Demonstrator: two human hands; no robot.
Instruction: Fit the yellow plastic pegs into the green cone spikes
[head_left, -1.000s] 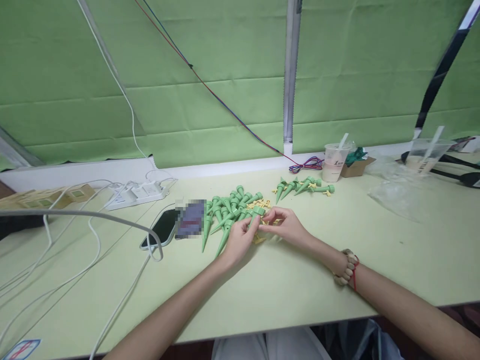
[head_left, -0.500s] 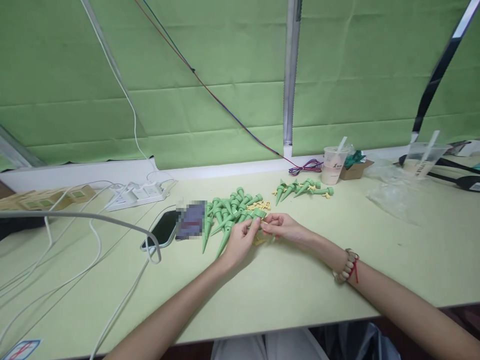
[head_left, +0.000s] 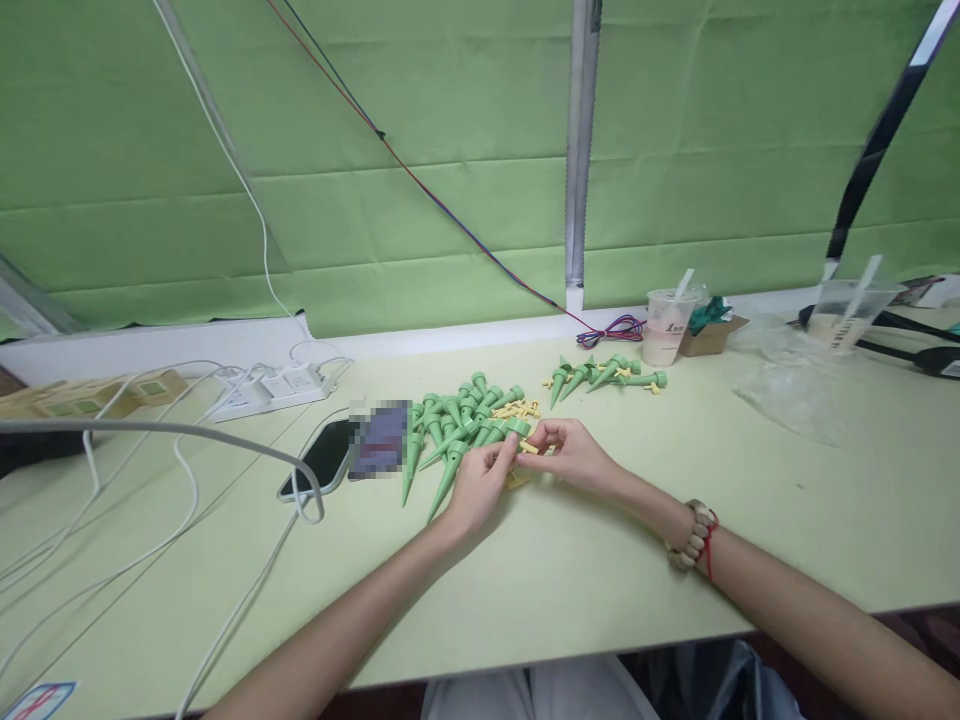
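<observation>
My left hand [head_left: 480, 485] is closed around a green plastic spike, and its round cap [head_left: 517, 427] shows above the thumb. Close by on the right, my right hand [head_left: 570, 455] pinches a small yellow plastic piece [head_left: 529, 448] beside that cap. Whether the two parts touch is hard to make out. Behind my left hand lies a heap of green spikes [head_left: 454, 412], tapered and capped. Small yellow pieces [head_left: 517, 409] are scattered at the heap's right side, and more show under my hands. Farther back, several green spikes with yellow pieces [head_left: 607, 375] form a separate group.
Left of the heap lie a phone [head_left: 330, 455] and a blurred-out dark rectangle [head_left: 381, 440]. White cables [head_left: 187, 490] run from a power strip [head_left: 277, 390] across the left side. A drink cup [head_left: 666, 328], small cardboard box [head_left: 709, 338] and clear plastic bag [head_left: 787, 400] stand right.
My right hand has drawn slightly away from my left, and the yellow piece between its fingertips now shows more clearly. My left hand stays nearly still.
</observation>
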